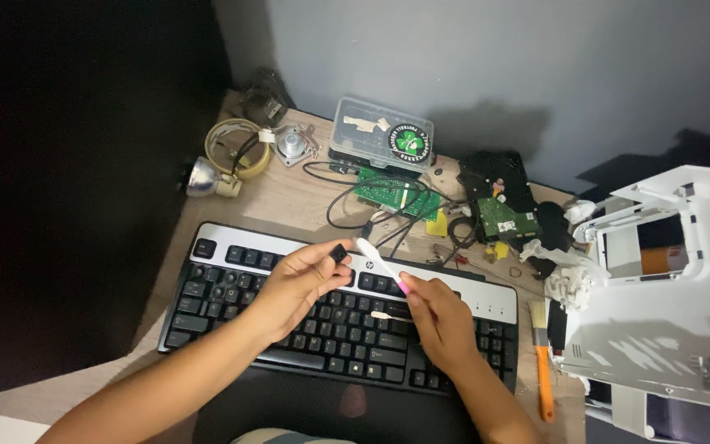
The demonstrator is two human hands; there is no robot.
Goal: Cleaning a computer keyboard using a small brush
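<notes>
Two hands pinching, keycap perhaps, swab

- A clear plastic box at top centre, against the grey wall.
- A green circuit board just below it, black cables beside.
- A tape roll at upper left.
- An orange-handled brush at lower right.
- A white machine casing along the right edge.
</notes>
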